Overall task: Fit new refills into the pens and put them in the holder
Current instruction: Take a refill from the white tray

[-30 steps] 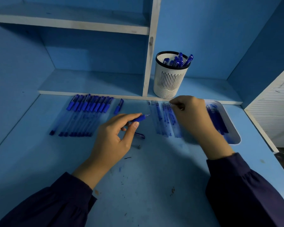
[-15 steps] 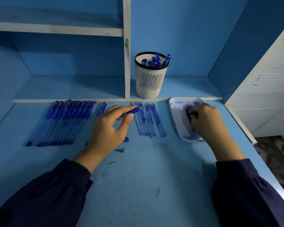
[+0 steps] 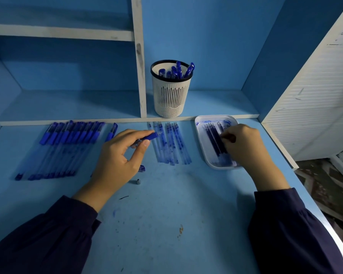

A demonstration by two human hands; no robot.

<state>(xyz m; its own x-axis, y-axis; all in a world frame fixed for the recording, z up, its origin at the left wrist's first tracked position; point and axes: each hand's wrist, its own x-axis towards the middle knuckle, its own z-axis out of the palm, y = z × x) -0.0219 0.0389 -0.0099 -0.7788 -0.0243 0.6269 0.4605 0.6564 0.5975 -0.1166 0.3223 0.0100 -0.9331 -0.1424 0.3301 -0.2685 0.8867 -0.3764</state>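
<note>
Capped pens (image 3: 63, 147) lie in a row at left. The left hand (image 3: 117, 159) pinches a pen (image 3: 150, 137), barrel mostly hidden by fingers. The holder (image 3: 171, 95) stands on the shelf (image 3: 216, 103) behind. The right hand (image 3: 246, 147) curls over refills (image 3: 214, 141) in the tray (image 3: 203, 153); any grip is hidden.

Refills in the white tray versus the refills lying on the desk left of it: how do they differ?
The tray refills look dark blue along their length; the desk refills look pale and mostly clear with blue specks. The tray refills lie inside the white tray; the desk refills lie bare on the desk. The right hand pinches at the tray refills, not the desk refills. Both sets are thin and lie flat, roughly parallel.
</note>
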